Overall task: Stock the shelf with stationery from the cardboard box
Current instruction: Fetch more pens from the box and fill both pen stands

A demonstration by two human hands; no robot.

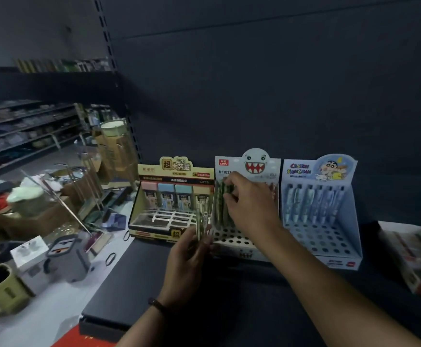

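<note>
On the dark shelf (139, 291) stand three display boxes side by side. The middle one, a white display box (252, 166) with a toothy cartoon face, has a perforated tray. My right hand (244, 199) reaches into its back left corner and pinches a green pen (225, 189) among the pens standing there. My left hand (192, 249) hovers in front of that box and grips a small bundle of green pens (202, 221) upright. The cardboard box is not clearly identifiable.
Left of the middle box is a yellow display box of pencil leads (172, 196); right of it a blue cartoon pen display (322, 209). A flat packet (414, 256) lies at the far right. Left of the shelf, cluttered cartons, cups and small boxes (29, 249) cover the floor.
</note>
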